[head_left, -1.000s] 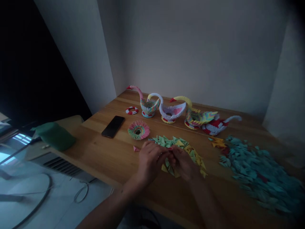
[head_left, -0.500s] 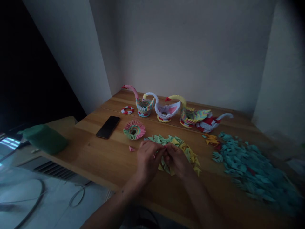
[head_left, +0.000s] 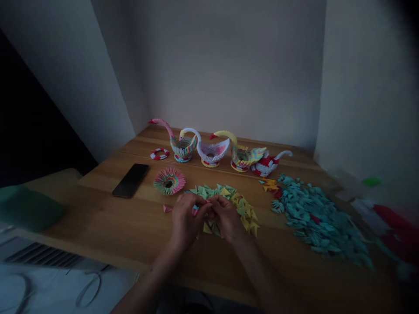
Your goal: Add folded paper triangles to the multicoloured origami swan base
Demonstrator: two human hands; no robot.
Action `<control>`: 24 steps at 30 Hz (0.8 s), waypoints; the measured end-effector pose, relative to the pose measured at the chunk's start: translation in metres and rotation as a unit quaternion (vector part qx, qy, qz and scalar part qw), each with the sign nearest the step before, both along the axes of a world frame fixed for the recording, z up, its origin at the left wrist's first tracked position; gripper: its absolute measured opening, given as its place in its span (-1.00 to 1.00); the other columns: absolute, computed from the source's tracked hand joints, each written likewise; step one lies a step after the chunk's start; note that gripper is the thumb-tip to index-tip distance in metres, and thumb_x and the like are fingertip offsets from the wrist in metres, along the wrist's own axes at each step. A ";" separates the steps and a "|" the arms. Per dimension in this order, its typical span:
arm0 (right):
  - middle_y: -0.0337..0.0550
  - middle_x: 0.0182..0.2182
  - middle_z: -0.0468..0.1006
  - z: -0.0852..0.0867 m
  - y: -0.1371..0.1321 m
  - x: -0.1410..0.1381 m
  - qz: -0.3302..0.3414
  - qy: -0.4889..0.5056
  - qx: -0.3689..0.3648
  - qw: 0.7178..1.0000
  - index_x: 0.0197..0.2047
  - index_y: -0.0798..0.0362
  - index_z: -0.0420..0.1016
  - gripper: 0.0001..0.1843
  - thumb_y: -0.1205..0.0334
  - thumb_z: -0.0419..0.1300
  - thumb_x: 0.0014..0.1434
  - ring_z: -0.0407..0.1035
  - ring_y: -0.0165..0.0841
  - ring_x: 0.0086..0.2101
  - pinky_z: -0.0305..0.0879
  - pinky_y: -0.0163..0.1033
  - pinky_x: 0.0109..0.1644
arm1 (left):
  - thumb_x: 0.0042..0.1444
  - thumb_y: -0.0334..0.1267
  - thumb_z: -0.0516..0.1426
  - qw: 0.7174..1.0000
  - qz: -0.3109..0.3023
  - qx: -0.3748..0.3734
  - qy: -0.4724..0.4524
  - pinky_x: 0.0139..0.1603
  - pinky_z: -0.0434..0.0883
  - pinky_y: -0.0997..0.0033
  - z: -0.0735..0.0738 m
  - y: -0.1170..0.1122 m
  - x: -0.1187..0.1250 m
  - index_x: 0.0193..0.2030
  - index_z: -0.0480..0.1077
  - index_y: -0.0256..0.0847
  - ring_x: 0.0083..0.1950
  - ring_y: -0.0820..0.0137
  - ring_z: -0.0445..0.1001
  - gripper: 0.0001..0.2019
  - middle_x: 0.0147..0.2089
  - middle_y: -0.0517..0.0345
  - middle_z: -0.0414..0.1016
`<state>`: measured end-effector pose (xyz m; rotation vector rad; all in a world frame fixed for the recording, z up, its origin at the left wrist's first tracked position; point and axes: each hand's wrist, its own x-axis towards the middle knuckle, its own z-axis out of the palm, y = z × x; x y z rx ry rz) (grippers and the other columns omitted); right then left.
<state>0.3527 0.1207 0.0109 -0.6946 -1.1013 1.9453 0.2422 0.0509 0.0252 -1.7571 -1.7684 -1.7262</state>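
At the lower middle of the frame we bring our left hand (head_left: 186, 218) and right hand (head_left: 227, 218) together over the green and yellow paper pieces (head_left: 229, 198) on the table (head_left: 108, 218), fingers curled around a small folded piece; exactly which one, we cannot tell. A teal pile (head_left: 314, 218) lies at right, paper swans (head_left: 212, 148) at center, a phone (head_left: 131, 179) at left.
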 end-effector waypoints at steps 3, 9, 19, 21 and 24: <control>-0.33 -0.67 0.41 0.002 0.000 0.001 0.002 0.000 -0.003 1.000 -0.50 0.09 0.51 -0.61 -0.02 0.50 -0.22 0.25 -0.52 -0.66 0.23 -0.42 -0.58 | 0.15 -0.31 0.23 1.000 -0.018 -0.010 -0.003 -0.24 0.29 0.41 -0.001 0.001 -0.003 -0.39 0.36 -0.20 -0.33 0.40 0.42 -0.86 -0.41 0.22 0.48; -0.29 -0.66 0.45 -0.002 0.000 0.000 0.009 -0.003 0.015 1.000 -0.48 0.09 0.51 -0.64 -0.02 0.46 -0.11 0.30 -0.49 -0.65 0.27 -0.40 -0.58 | 0.18 -0.28 0.20 0.999 -0.021 -0.033 0.006 -0.25 0.29 0.41 -0.005 0.001 -0.008 -0.38 0.37 -0.20 -0.32 0.39 0.42 -0.87 -0.40 0.20 0.48; -0.30 -0.62 0.47 0.003 -0.001 0.004 0.094 0.055 -0.029 0.994 -0.47 0.10 0.50 -0.63 0.01 0.49 -0.14 0.29 -0.53 -0.64 0.25 -0.43 -0.56 | 0.26 -0.34 0.06 0.997 -0.059 -0.020 0.033 -0.27 0.30 0.41 0.003 -0.002 -0.010 -0.41 0.34 -0.20 -0.35 0.41 0.41 -0.81 -0.42 0.17 0.45; -0.30 -0.64 0.46 -0.001 0.001 0.004 0.095 0.053 -0.021 0.994 -0.48 0.10 0.49 -0.63 0.01 0.49 -0.13 0.28 -0.53 -0.66 0.24 -0.43 -0.57 | 0.26 -0.35 0.02 0.996 -0.070 -0.039 0.038 -0.29 0.30 0.41 0.006 -0.005 -0.012 -0.43 0.32 -0.20 -0.37 0.41 0.40 -0.78 -0.43 0.18 0.43; -0.31 -0.65 0.46 -0.007 0.003 0.003 0.090 0.046 -0.013 0.995 -0.47 0.10 0.49 -0.63 0.00 0.48 -0.12 0.29 -0.53 -0.66 0.23 -0.43 -0.56 | 0.24 -0.29 0.09 0.996 -0.068 -0.058 0.014 -0.31 0.34 0.44 0.013 -0.020 -0.014 -0.34 0.35 -0.19 -0.37 0.43 0.40 -0.88 -0.40 0.20 0.43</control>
